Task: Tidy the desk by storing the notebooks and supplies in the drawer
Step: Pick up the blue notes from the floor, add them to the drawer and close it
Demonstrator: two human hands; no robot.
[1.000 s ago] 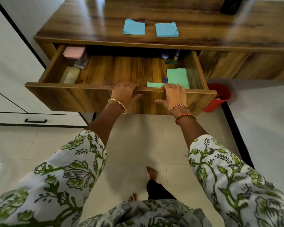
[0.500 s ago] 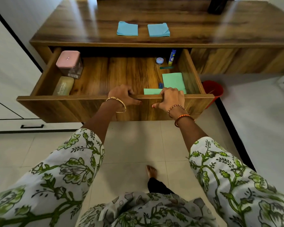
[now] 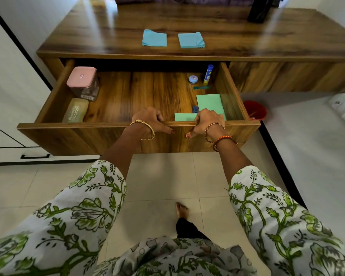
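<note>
blue pads [image 3: 154, 38] | green notebook [image 3: 209, 103] | pink-lidded jar [image 3: 82, 76] | red bin [image 3: 255, 110] | green floral sleeves [image 3: 84, 206]

Two blue notebooks [image 3: 154, 38] [image 3: 191, 40], two green notebooks [image 3: 209, 102] [image 3: 184, 116], one pink-lidded jar [image 3: 83, 82], one glue stick [image 3: 208, 74].

I see two pads [image 3: 154, 38] side by side on the desk [image 3: 267, 42]; below, the drawer [image 3: 88, 136] holds a jar [image 3: 82, 82] at left, papers [image 3: 209, 102] at right (glue stick [image 3: 208, 74] behind).

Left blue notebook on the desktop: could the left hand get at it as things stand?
Probably yes. The left blue notebook lies uncovered near the desk's front edge, but the left hand grips the drawer front and must release it first.
</note>
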